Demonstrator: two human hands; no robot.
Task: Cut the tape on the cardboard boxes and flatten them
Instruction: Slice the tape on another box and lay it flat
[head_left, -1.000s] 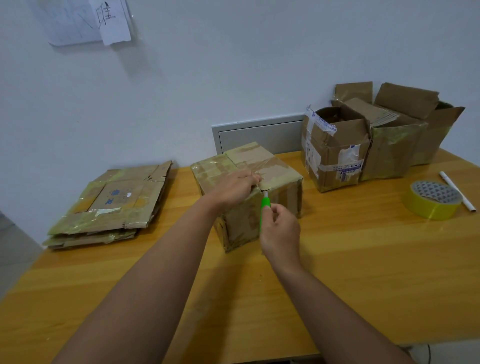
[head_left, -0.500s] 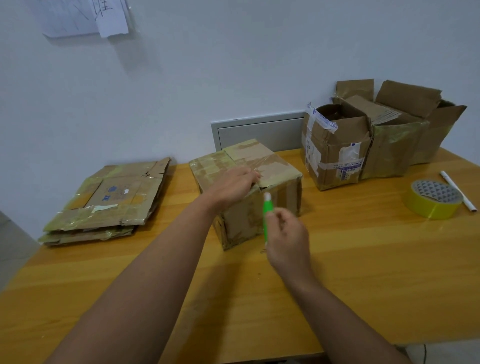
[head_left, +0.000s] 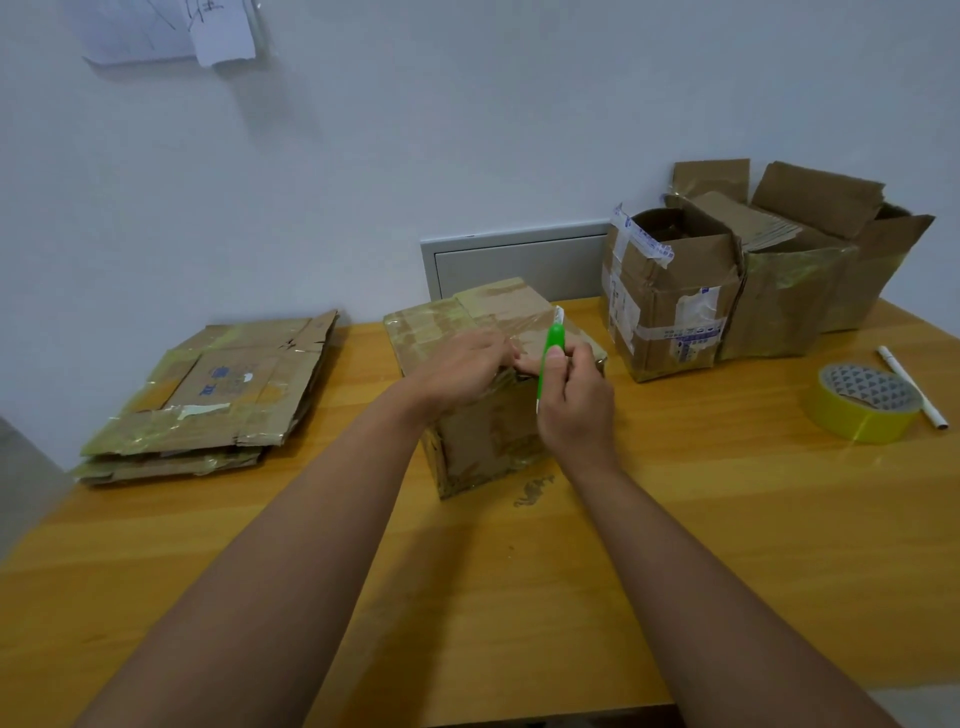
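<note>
Taped box (head_left: 483, 441) sits mid table (head_left: 727, 519) — brown cardboard, beat up, shiny clear tape all over the top w/ yellowish strips. Left hand (head_left: 460, 366) lies curled on its near top edge, holding nothing. Right hand (head_left: 574, 400) is closed round a green cutter (head_left: 550, 353), tip pointing to 12. Flattened stack (head_left: 218, 395) at 9 — open boxes (head_left: 727, 280) approx 2.
</note>
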